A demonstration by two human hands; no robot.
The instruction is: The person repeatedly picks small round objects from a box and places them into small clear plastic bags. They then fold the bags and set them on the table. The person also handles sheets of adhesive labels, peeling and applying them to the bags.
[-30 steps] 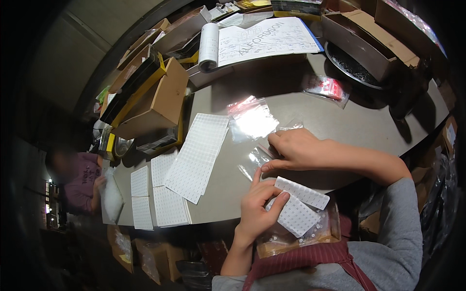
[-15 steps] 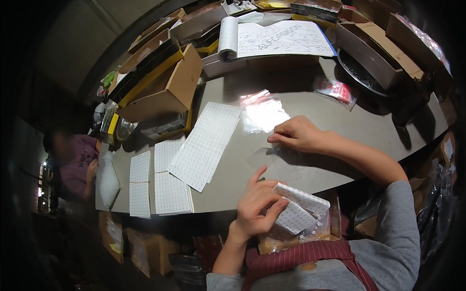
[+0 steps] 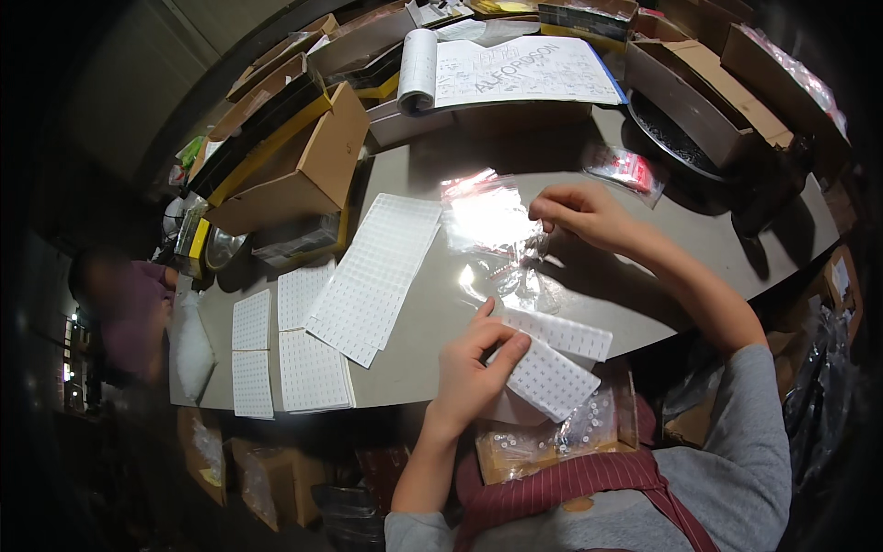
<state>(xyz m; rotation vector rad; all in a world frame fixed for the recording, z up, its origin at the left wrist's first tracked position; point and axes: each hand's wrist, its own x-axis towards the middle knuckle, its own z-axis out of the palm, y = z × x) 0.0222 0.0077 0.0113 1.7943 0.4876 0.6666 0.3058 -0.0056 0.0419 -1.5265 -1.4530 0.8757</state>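
Observation:
My left hand [image 3: 474,373] grips a folded white sheet [image 3: 555,382] printed with rows of small dark marks, thumb on top and index finger stretched forward. By that fingertip lies a clear plastic bag [image 3: 515,281] with a thin red line, crumpled and shiny. Above it, my right hand [image 3: 584,213] is closed in a pinch; whatever sits between its fingertips is too small or transparent to make out. Behind the clear bag is a stack of clear bags [image 3: 483,216] with red edges, bright with glare.
Long printed sheets [image 3: 377,276] and banded sheet bundles [image 3: 313,354] lie left on the table. An open box with small round pieces [image 3: 579,428] sits at my lap. Cardboard boxes [image 3: 294,175], a paper pad [image 3: 515,74] and a dark bowl [image 3: 676,138] line the back. Another person [image 3: 124,313] is far left.
My right hand has risen slightly and moved away from my left hand. The folded sheet has swung to lie flatter, and the clear bag shows more plainly between the hands.

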